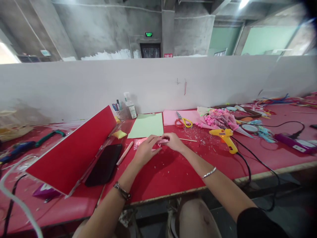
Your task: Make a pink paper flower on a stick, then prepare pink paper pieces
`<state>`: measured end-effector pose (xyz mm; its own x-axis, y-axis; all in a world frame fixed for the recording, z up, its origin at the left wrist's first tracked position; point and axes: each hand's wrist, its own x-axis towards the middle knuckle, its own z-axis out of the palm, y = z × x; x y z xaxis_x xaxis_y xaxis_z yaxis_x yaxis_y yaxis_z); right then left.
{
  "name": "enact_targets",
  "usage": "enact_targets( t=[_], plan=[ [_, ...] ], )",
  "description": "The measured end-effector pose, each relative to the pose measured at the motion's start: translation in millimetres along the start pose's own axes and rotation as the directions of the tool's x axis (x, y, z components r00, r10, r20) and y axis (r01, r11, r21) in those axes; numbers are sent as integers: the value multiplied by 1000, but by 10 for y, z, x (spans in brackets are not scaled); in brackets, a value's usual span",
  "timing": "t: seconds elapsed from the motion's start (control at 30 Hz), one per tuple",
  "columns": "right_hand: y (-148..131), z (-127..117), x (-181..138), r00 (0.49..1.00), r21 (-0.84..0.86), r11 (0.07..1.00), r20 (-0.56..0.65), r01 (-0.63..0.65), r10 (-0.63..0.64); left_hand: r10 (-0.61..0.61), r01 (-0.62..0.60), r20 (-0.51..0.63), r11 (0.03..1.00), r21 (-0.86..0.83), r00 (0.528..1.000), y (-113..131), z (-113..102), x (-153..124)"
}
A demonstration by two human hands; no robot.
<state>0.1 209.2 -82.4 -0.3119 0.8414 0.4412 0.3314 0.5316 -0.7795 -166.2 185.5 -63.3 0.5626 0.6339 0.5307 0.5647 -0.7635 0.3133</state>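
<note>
My left hand (146, 150) and my right hand (173, 142) meet over the red tabletop. Between their fingers is a small piece of pink paper (162, 141), partly hidden by the fingertips. The right hand's fingers are pinched on it. The left hand's fingertips press its other side, with the thumb stretched out below. Just behind the left hand lies a clear plastic bag with something pinkish-orange (140, 142). A thin wooden stick (188, 140) lies right of the right hand, and a sheet of light green paper (146, 125) lies behind both hands.
Right: a yellow glue gun (226, 137) with cord, scissors (183, 121) on pink sheets (170, 116), and a pink craft bouquet (220, 118). Left: a black phone (104, 165), a wooden rod (125, 153), a tilted red board (76, 152) and a yellow packet (119, 134). A bottle (131, 107) stands behind.
</note>
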Motion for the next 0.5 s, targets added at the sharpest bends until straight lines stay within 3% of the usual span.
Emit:
enact_targets(
  t=[0.2, 0.27, 0.3, 0.33, 0.4, 0.5],
  plan=[
    [-238, 58, -243, 990, -70, 997, 135, 45, -35, 78, -74, -21, 988, 132, 997, 160, -151, -209],
    [-253, -85, -309, 986, -265, 964, 163, 24, 20, 26, -19, -26, 974, 224, 999, 259, -156, -314],
    [-237, -185, -338, 986, -438, 899, 143, -13, 84, -7, 13, -21, 959, 285, 1000, 321, -141, -371],
    [-205, -293, -365, 980, -635, 767, 78, -92, 182, -30, 28, 0, 935, 353, 1000, 389, -117, -429],
    [-104, -502, -418, 964, -735, 644, -45, -211, 264, -45, -8, 100, 882, 471, 994, 531, -50, -537],
    [70, -700, -485, 921, -801, 513, -116, -307, 371, -73, -67, 243, 851, 521, 967, 700, 46, -664]
  ],
)
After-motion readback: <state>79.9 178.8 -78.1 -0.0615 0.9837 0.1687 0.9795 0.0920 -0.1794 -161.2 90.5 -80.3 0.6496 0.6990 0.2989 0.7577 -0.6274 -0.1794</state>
